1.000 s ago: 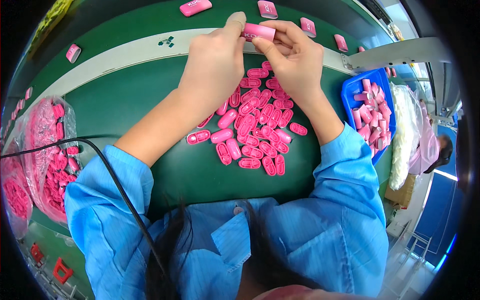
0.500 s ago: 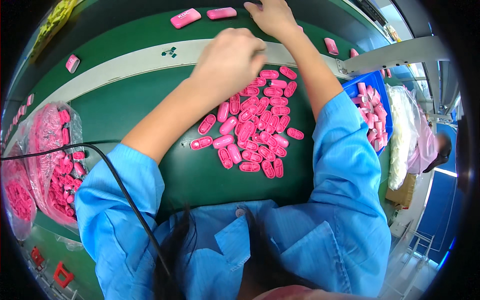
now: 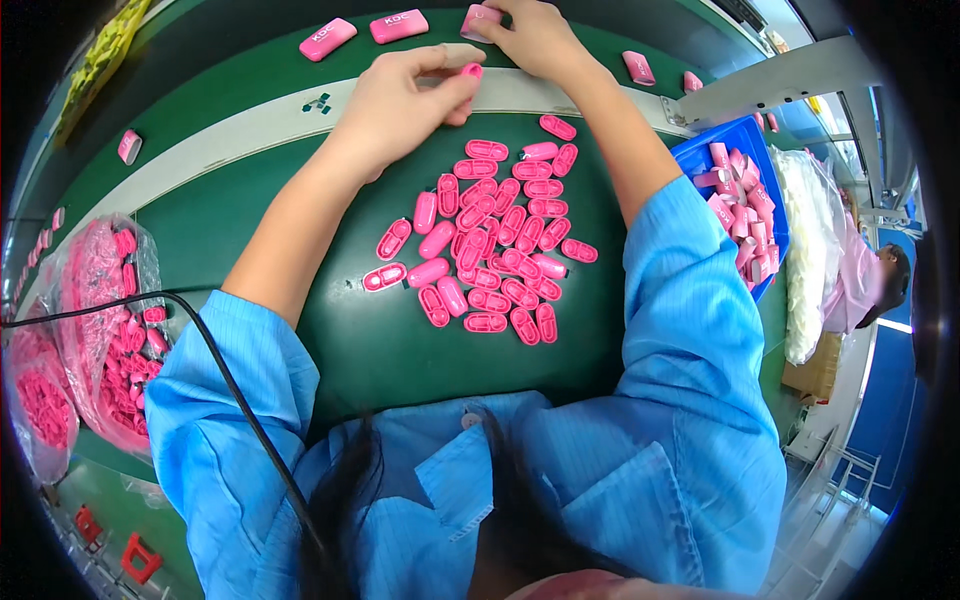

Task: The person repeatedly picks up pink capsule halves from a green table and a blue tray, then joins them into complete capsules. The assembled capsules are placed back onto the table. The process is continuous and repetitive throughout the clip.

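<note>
My left hand (image 3: 395, 105) is closed in a pinch above the pale rail, with the end of a small pink plastic part (image 3: 472, 70) showing at its fingertips. Most of that part is hidden by the fingers. My right hand (image 3: 535, 42) reaches past the rail and grips a glossy pink casing (image 3: 480, 20) at the green belt. Nearer to me, a loose pile of oval pink plastic shells (image 3: 475, 207) lies on the green table (image 3: 400, 370), mostly hollow side up, a few with the smooth side up.
Several pink casings (image 3: 398, 26) stand spaced along the belt beyond the rail (image 3: 230, 135). At right a blue bin (image 3: 775, 200) holds more casings. Clear bags of pink parts (image 3: 90, 290) lie at left, with a black cable (image 3: 235, 370) crossing over. A person in pink (image 3: 850, 275) is far right.
My right hand has taken hold of a casing at the belt. My left hand has moved slightly left and its pink part now shows. Casings on the belt have shifted left.
</note>
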Tool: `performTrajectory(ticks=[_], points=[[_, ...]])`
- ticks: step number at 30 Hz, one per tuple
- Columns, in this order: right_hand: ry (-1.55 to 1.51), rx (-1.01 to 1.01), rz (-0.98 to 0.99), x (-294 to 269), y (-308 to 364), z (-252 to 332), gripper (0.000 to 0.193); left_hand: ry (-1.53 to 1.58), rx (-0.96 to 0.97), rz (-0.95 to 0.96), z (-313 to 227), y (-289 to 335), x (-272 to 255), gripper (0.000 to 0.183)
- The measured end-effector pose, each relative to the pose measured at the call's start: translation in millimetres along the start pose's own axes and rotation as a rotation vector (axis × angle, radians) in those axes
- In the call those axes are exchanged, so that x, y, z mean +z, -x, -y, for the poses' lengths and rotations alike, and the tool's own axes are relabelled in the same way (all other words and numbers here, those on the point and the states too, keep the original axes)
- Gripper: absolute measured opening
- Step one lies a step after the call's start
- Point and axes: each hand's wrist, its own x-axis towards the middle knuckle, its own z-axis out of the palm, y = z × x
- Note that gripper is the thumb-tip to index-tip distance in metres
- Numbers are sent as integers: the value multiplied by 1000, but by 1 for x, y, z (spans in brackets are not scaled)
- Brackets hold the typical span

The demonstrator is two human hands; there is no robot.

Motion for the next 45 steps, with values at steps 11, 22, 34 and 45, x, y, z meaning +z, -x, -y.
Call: performTrajectory(ticks=[11,22,34,45], points=[[-1050,365,158,-20,68,15,31,414,-76,-67,9,-4,-4,36],[-1104,280,77,-14,74,25,31,130,19,-160,5,3,1,34],[-812,158,15,-12,74,33,34,-678,414,-290,3,14,17,37],[-126,24,-114,4,-8,-8,32,-823,502,-44,-9,22,17,17]])
